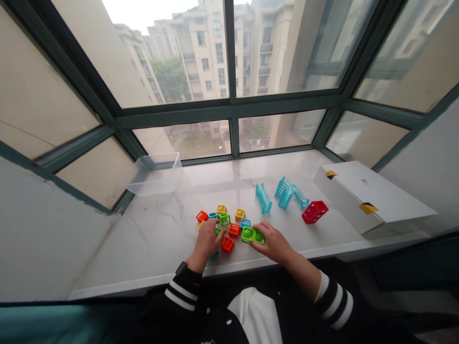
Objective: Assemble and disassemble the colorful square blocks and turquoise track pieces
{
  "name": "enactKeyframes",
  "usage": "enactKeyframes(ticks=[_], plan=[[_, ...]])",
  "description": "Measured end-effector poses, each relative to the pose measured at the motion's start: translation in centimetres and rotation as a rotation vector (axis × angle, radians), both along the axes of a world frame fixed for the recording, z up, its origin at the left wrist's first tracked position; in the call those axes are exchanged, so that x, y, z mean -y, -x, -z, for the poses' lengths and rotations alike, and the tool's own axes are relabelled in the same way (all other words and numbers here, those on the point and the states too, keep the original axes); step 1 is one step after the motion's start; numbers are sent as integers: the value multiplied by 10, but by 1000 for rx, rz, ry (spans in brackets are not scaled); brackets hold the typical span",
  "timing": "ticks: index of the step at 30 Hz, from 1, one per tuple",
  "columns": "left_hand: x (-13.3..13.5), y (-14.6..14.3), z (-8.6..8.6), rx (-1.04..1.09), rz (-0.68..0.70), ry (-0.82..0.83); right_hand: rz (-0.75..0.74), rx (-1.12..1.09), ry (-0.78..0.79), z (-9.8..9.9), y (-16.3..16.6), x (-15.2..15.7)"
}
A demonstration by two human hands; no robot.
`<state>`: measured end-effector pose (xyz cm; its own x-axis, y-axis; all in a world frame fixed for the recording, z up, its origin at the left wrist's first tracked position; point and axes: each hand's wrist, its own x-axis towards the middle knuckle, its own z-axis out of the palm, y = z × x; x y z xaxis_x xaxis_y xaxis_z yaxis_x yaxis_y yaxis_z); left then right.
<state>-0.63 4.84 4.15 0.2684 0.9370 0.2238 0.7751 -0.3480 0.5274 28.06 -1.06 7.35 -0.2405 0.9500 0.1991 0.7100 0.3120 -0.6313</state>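
Observation:
My right hand [271,241] grips a pair of joined green cube blocks [253,235], each with a rounded piece inside its open frame. My left hand [208,240] curls its thumb and fingers around another green block [217,232], mostly hidden by the hand. Between and beyond the hands lie loose cube blocks: a red block [234,230], a second red block [227,244], a green block [224,219], a blue block [245,223] and a yellow block [240,214]. Further small blocks sit beside my left fingers, partly covered.
Translucent blue ribbed track pieces [264,198] lie to the right, near a red block with holes [314,212]. A white box [373,196] stands at the far right. At the back left is a clear plastic bin [156,174]. Windows border the white sill [143,248].

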Motion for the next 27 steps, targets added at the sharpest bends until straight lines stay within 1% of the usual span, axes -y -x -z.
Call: enactKeyframes(ticks=[1, 2, 4, 5, 6, 8, 10, 12, 16, 18, 19, 23, 25, 27], plan=[[5, -1, -7, 32, 35, -8, -8, -5, -1, 0, 1, 0], [12, -4, -15, 63, 104, -7, -22, -10, -2, 0, 2, -1], [25, -12, -28, 87, 301, 29, -78, -26, -6, -1, 7, -1], [31, -16, -33, 84, 372, 53, -113, -37, -9, -1, 9, -2], [36, -20, -37, 83, 407, 72, -147, -49, -13, -2, 12, -2], [41, -25, -41, 88, 409, 107, -192, -73, -19, -3, 16, -2], [40, -21, -41, 104, 350, 120, -186, -96, -27, -2, 15, -2], [35, -8, -39, 139, 251, 102, -136, -116, -39, 0, 10, -2], [28, 36, -31, 275, -35, 34, -38, -160, -68, 4, -2, -3], [29, 57, -27, 304, -171, -9, -58, -164, -70, 6, 0, -5], [31, 66, -25, 302, -215, -31, -86, -159, -69, 8, 4, -5], [44, 92, -15, 248, -290, -82, -222, -64, -92, 18, 28, -10], [49, 99, -7, 210, -313, -60, -250, 25, -112, 26, 40, -14], [52, 102, 3, 181, -335, 3, -242, 110, -121, 35, 48, -17]])
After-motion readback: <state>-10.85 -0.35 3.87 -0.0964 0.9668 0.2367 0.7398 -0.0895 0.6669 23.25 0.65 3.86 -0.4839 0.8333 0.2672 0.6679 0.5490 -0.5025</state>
